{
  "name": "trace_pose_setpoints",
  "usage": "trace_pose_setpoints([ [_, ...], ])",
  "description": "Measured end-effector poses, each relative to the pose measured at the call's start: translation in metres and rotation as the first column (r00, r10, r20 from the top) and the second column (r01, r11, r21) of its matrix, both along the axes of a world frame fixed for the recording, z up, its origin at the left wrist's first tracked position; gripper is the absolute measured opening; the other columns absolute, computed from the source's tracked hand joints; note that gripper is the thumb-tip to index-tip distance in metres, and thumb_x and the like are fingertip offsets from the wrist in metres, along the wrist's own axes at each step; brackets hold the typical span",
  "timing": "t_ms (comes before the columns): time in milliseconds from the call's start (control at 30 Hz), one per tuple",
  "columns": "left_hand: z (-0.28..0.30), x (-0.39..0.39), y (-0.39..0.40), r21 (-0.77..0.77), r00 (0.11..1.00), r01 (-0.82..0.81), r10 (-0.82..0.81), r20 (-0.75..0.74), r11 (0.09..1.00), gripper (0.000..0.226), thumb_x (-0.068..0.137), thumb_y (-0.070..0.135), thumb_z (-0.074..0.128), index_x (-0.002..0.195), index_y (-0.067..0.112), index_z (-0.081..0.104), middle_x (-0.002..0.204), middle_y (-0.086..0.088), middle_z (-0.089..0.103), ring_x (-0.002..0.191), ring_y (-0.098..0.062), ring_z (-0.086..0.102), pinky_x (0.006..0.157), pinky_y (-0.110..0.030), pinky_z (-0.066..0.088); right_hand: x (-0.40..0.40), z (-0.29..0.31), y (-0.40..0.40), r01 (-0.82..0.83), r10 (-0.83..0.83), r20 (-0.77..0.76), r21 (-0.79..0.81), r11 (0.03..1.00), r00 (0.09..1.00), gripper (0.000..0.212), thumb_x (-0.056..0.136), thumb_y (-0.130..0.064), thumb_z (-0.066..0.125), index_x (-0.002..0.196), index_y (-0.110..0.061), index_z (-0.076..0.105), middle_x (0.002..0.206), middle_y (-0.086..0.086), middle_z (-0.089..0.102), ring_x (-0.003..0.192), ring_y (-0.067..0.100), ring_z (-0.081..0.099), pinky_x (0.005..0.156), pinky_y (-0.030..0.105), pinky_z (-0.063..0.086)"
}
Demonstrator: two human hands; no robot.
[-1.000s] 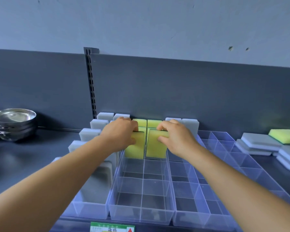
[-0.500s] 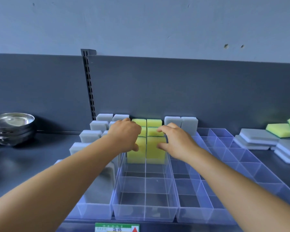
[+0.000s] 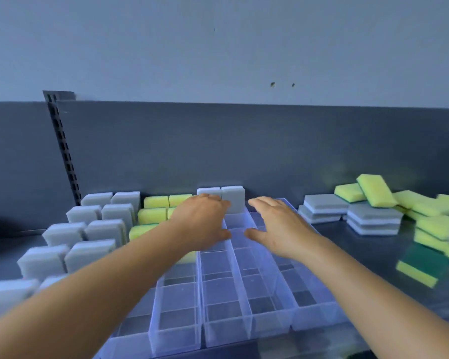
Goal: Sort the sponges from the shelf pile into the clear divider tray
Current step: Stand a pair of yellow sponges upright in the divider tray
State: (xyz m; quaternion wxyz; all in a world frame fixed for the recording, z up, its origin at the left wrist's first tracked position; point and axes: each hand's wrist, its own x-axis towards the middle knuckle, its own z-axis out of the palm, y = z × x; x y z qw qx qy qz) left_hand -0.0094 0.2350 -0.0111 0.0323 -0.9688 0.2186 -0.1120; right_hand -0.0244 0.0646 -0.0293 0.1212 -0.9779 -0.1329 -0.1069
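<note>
Dim bluish light, motion blur, wide-angle bending at edges.

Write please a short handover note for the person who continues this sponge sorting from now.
Left hand: open, holds nothing, over the clear tray.
Right hand: open, holds nothing, beside the left one over the tray.
Done: grey sponges stand upright in the left columns, yellow sponges in the next, and two grey sponges at the back of the middle column.
Left: many front and right compartments have no sponge. The pile of grey and yellow sponges lies on the shelf to the right, plus one green-backed sponge lying alone.
</note>
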Motion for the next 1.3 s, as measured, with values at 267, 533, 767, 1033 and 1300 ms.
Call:
trace_pose_setpoints([
  [267, -0.012, 0.000, -0.107, -0.022, 0.994, 0.101, -0.102, -0.049, 0.995, 0.055, 0.091, 0.048, 0.051, 0.137, 0.019, 0.043, 0.140, 0.001, 0.049, 0.129, -0.022, 0.045, 0.102, -0.035, 0.041, -0.013, -0.004, -0.108, 0.102, -0.103, -0.046, -0.026, 0.994, 0.994, 0.066, 0.091, -0.043, 0.054, 0.146, -0.019, 0.028, 0.152, -0.004, 0.029, 0.139, 0.018, 0.027, 0.108, 0.029, 0.027],
  [533, -0.025, 0.001, -0.216, -0.055, 0.979, 0.177, -0.182, -0.090, 0.983, 0.052, 0.090, 0.048, 0.050, 0.133, 0.018, 0.046, 0.134, -0.001, 0.052, 0.124, -0.024, 0.048, 0.094, -0.037, 0.047, -0.021, -0.015, -0.207, 0.198, -0.200, -0.091, -0.035, 0.980, 0.976, 0.068, 0.091, -0.043, 0.053, 0.148, -0.017, 0.024, 0.155, -0.001, 0.026, 0.141, 0.020, 0.025, 0.113, 0.033, 0.025],
  [767, -0.038, -0.005, -0.309, -0.046, 0.947, 0.286, -0.290, -0.136, 0.957, 0.056, 0.092, 0.048, 0.049, 0.137, 0.017, 0.041, 0.135, -0.003, 0.050, 0.124, -0.025, 0.047, 0.094, -0.038, 0.045, -0.033, -0.026, -0.285, 0.306, -0.308, -0.089, -0.040, 0.951, 0.947, 0.061, 0.094, -0.038, 0.051, 0.146, -0.016, 0.028, 0.152, 0.001, 0.031, 0.138, 0.022, 0.029, 0.110, 0.033, 0.028],
  [1033, -0.062, -0.007, -0.377, -0.025, 0.916, 0.339, -0.336, -0.220, 0.940, 0.057, 0.092, 0.051, 0.045, 0.140, 0.019, 0.038, 0.135, -0.003, 0.048, 0.123, -0.024, 0.047, 0.092, -0.041, 0.048, -0.038, -0.045, -0.358, 0.414, -0.428, -0.115, -0.126, 0.902, 0.897, 0.060, 0.095, -0.037, 0.047, 0.147, -0.018, 0.023, 0.152, 0.001, 0.028, 0.140, 0.023, 0.024, 0.113, 0.036, 0.023],
  [1300, -0.073, 0.009, -0.387, 0.005, 0.934, 0.225, -0.214, -0.288, 0.974, 0.052, 0.090, 0.046, 0.050, 0.135, 0.020, 0.044, 0.124, -0.006, 0.051, 0.109, -0.028, 0.055, 0.084, -0.038, 0.050, -0.012, -0.044, -0.384, 0.442, -0.474, -0.116, -0.228, 0.868, 0.873, 0.064, 0.096, -0.040, 0.041, 0.149, -0.017, 0.014, 0.153, 0.007, 0.024, 0.141, 0.028, 0.021, 0.115, 0.040, 0.018],
])
